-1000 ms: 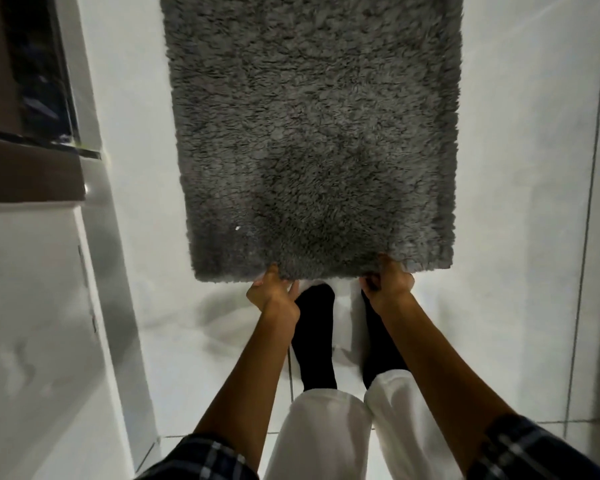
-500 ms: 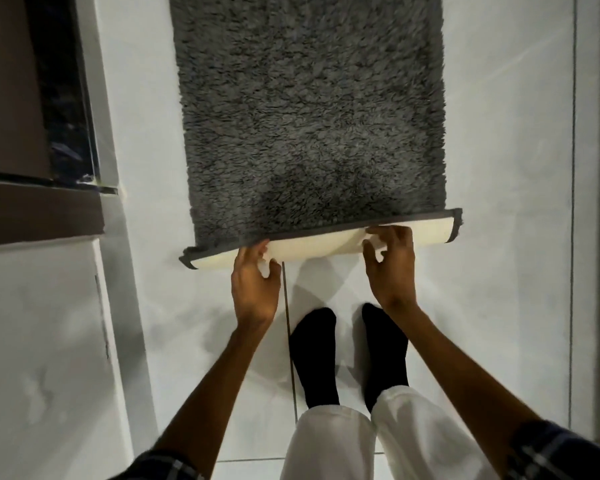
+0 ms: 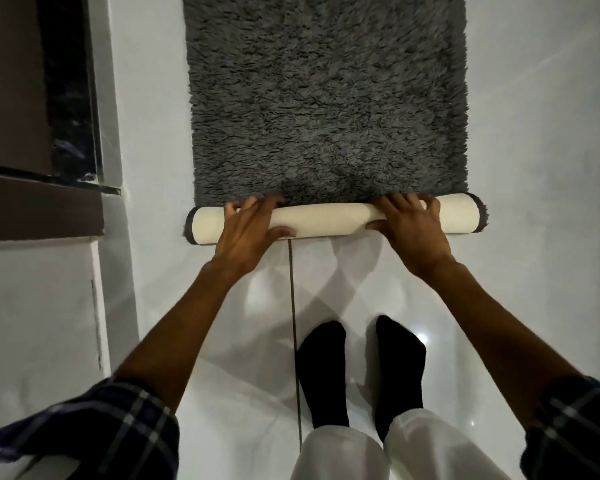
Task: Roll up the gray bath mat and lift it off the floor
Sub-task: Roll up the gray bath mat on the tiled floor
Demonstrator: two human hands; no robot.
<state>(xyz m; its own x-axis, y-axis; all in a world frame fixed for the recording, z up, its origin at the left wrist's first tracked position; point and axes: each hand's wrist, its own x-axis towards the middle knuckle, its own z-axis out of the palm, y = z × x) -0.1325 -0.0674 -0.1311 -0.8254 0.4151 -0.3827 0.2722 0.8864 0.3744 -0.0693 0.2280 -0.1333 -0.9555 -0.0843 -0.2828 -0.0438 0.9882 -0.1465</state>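
The gray shaggy bath mat [image 3: 326,98] lies flat on the white tiled floor, stretching away from me. Its near end is curled into a short roll [image 3: 329,220] that shows the cream backing, with dark edging at both ends. My left hand [image 3: 250,230] grips the roll left of its middle, fingers over the top and thumb on the near side. My right hand [image 3: 413,226] grips it right of the middle in the same way. The roll rests on the floor.
My feet in black socks [image 3: 361,372] stand on the glossy tiles [image 3: 520,271] just behind the roll. A dark door frame and wall edge [image 3: 70,133] run along the left. Bare tile lies to the right of the mat.
The near edge was lifted, folded over onto the pile and has grown into a thicker roll moving away from me. Both hands went from pinching the edge to gripping the roll.
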